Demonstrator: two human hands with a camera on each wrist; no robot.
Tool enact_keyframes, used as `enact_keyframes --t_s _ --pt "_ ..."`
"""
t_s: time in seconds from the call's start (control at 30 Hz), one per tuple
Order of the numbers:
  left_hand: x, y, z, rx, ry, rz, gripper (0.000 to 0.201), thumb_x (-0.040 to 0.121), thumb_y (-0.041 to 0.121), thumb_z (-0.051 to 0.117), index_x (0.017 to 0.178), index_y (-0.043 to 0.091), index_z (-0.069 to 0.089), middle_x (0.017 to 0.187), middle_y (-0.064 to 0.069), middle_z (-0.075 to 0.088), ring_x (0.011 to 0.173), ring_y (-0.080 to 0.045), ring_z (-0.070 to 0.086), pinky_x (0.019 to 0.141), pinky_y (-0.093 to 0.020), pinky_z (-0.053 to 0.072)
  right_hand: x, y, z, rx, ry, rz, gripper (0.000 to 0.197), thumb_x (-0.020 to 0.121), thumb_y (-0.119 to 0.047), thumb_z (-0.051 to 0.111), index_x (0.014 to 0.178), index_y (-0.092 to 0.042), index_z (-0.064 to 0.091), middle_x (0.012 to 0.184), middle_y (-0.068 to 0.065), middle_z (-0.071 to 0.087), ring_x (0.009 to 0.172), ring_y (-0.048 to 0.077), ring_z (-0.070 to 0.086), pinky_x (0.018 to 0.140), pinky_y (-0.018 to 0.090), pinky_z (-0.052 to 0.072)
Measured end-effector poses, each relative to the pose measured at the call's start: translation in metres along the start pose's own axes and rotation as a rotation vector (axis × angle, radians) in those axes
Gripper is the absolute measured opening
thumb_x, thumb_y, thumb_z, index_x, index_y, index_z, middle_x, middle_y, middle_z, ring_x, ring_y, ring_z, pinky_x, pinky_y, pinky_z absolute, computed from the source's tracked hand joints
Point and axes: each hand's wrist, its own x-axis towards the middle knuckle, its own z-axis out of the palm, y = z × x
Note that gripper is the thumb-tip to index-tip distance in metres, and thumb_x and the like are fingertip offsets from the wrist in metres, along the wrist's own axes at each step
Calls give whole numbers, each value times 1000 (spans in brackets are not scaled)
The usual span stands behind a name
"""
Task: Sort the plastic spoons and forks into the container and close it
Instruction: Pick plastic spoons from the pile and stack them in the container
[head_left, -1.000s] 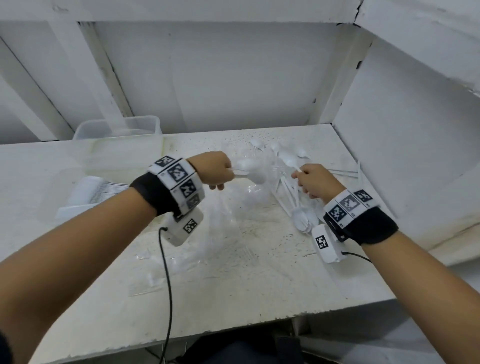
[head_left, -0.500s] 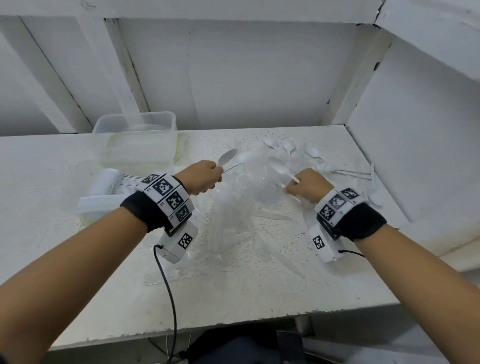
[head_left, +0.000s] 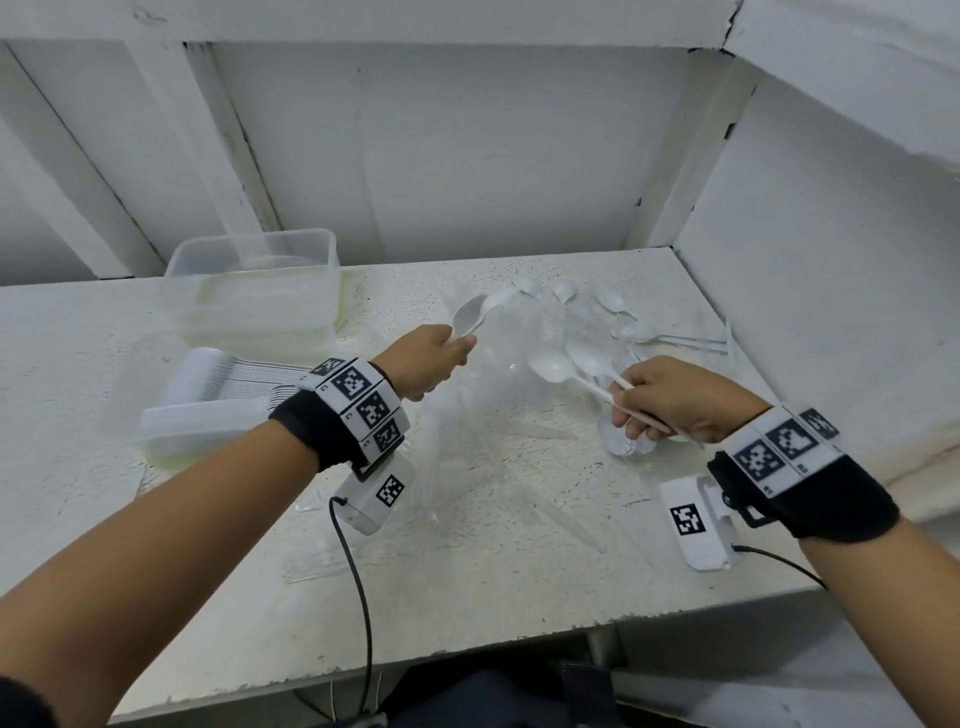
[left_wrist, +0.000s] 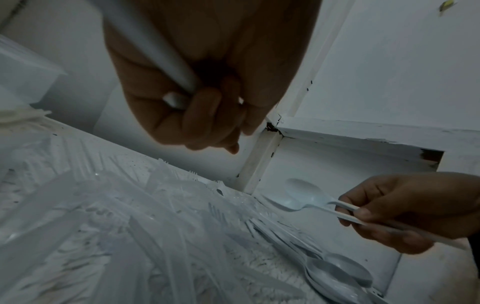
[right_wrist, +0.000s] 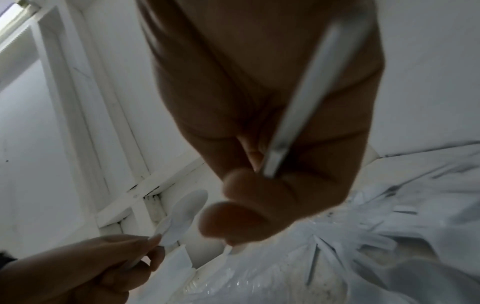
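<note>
My left hand (head_left: 434, 358) grips white plastic spoons (head_left: 475, 314) by their handles, bowls pointing up and away; in the left wrist view its fingers (left_wrist: 200, 107) curl round a handle. My right hand (head_left: 670, 400) pinches two white spoons (head_left: 553, 364) by the handles, just above the table, and these spoons (left_wrist: 303, 197) show from the left wrist too. The clear container (head_left: 254, 291) stands open at the back left. Clear plastic forks (head_left: 493, 441) lie piled between my hands. Loose white spoons (head_left: 587, 301) lie at the back right.
A shallow lid or tray (head_left: 171, 431) near the container's front holds a stacked row of white cutlery. White walls close in the table (head_left: 467, 587) at the back and right. More spoons (left_wrist: 337, 271) lie under my right hand.
My right hand has lifted two spoons off the pile and drawn them toward me. My left hand has kept its spoons, their bowls now tilted up toward the back.
</note>
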Motion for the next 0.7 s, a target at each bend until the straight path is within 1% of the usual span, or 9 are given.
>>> enact_keyframes --t_s 0.07,0.13,0.27,0.37,0.43,0.5,0.57,0.67,0.7 --pt "2 1 4 -45 -18 20 29 100 32 36 96 9 52 69 -2 42 54 -13 34 48 -23 30 -3 6 -1 54 0 29 21 95 -1 39 82 -5 54 75 11 61 59 16 57 46 19 46" --pt "3 4 10 -38 -53 63 23 100 27 36 98 11 52 69 -1 43 55 -12 36 47 -22 31 -2 11 -2 138 50 65 23 94 1 34 81 -4 53 74 11 59 58 17 55 46 20 45" --pt "7 23 30 194 -180 215 22 100 26 36 106 14 54 71 5 45 55 -8 37 47 -15 31 7 20 -12 445 168 118 22 87 0 30 72 -11 43 51 1 42 32 7 30 33 14 21" --pt "11 39 53 413 -259 389 29 98 29 42 115 9 56 81 7 50 66 -8 45 60 -18 36 10 20 -19 513 242 136 15 93 -14 38 82 -16 48 48 -4 33 29 4 21 34 11 15" --pt "16 45 70 553 -331 478 29 95 32 49 115 11 58 90 7 51 78 -10 48 72 -23 39 12 20 -22 445 236 98 17 96 -29 44 87 -16 51 46 -6 30 30 3 21 34 11 16" --pt "18 50 86 706 -382 561 28 94 33 51 110 12 59 87 6 52 79 -13 48 64 -24 36 15 22 -22 415 223 70 23 96 -33 45 87 -13 53 40 -9 29 30 4 22 33 13 17" --pt "20 53 98 822 -388 613 27 94 34 51 107 13 60 85 2 55 79 -17 50 58 -24 34 18 25 -23 412 227 69 24 96 -29 46 85 -10 54 42 -6 30 29 4 25 33 13 20" --pt "25 55 108 957 -369 630 30 94 34 50 117 18 59 101 -3 63 93 -22 57 69 -25 38 19 29 -22 387 229 63 20 96 -19 46 83 -7 56 55 1 39 32 5 34 34 15 28" --pt "26 55 110 992 -362 642 30 95 34 49 117 18 59 100 -3 63 94 -22 57 70 -26 38 19 30 -22 382 222 56 20 96 -17 46 82 -7 56 58 2 41 34 6 36 34 16 29"
